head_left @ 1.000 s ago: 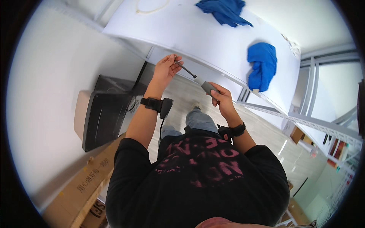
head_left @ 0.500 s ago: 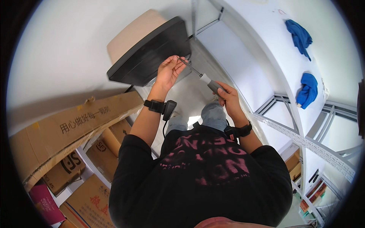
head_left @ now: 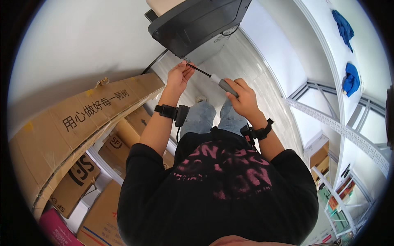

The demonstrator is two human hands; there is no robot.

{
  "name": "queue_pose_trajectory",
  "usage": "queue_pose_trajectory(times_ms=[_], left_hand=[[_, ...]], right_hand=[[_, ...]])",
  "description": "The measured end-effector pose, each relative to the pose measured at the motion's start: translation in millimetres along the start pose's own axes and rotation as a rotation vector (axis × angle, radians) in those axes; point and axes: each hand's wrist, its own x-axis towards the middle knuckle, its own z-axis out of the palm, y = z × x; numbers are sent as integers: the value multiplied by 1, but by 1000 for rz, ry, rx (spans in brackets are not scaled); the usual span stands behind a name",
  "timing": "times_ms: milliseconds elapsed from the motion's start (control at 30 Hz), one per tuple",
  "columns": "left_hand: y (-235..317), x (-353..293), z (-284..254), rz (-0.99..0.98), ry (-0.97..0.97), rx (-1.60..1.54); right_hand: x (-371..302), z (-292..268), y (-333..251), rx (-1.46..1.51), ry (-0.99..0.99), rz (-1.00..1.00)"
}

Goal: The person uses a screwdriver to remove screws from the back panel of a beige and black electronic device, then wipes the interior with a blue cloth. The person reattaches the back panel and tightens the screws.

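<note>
A screwdriver (head_left: 204,74) with a grey and white handle and a long dark shaft lies slanted across the space between my hands. My right hand (head_left: 245,98) is closed around the handle's lower end. At the shaft's tip, my left hand (head_left: 180,76) pinches thumb and fingers together. Whether it grips the tip itself or something tiny there, such as a screw, is too small to tell. Just beyond my left fingertips is the lower edge of a black panel-shaped piece (head_left: 197,30) with a beige part behind it.
On the left, a long cardboard box (head_left: 82,110) lies atop a shelf holding more cartons (head_left: 98,217). White metal shelving (head_left: 340,131) runs along the right, near two blue cloths (head_left: 351,80). A dark cable (head_left: 234,31) hangs by the black piece.
The view has shifted, so the black piece now sits higher and farther right. My hands still hold the screwdriver between them, its shaft now lying flatter.
</note>
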Motion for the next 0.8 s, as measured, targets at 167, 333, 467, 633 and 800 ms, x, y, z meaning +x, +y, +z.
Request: queue_pose_trajectory(times_ms=[167,333,467,633,800], left_hand=[[-5,8,-23,-23,50,110],[-3,27,-35,-70,50,105],[-4,49,-35,-47,73,216],[-12,70,-44,-4,94,239],[-11,81,-48,-11,118,191]], right_hand=[[-2,29,-1,-87,9,41],[-13,95,50,460,61,261],[-14,122,61,886,-49,611],[-11,156,64,932,50,659],[-6,167,65,940,55,666]])
